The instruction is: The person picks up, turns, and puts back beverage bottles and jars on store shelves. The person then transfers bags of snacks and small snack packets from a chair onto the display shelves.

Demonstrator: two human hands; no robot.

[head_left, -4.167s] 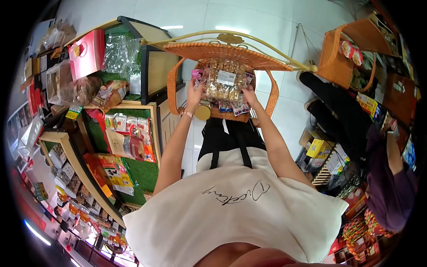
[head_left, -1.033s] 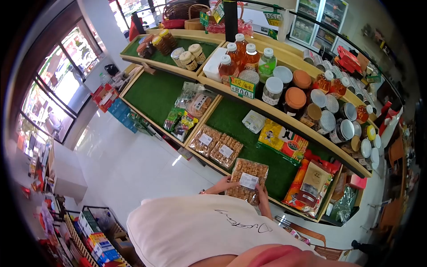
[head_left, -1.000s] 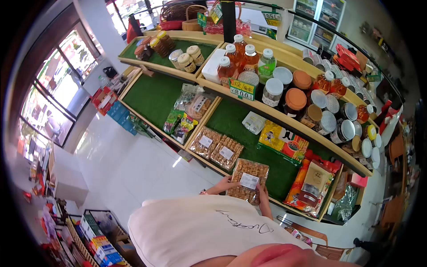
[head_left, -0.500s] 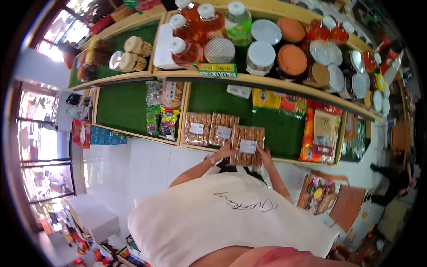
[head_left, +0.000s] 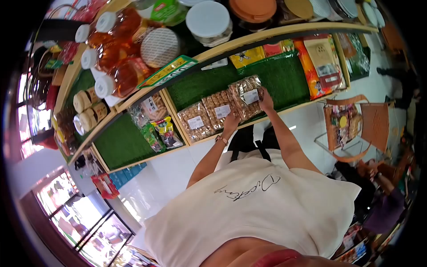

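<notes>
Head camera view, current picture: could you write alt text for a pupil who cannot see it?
A person's left hand and right hand at the edges of a clear pack of brown snacks, beside two similar packs on a green-lined shelf. Bottles and jars line a higher shelf.

1 head-worn camera; faces forward and down; shirt (head_left: 253, 213) close, shelf (head_left: 284, 84) beyond.

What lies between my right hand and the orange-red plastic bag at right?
Only bare green matting separates your right hand from it, in the head view.
</notes>
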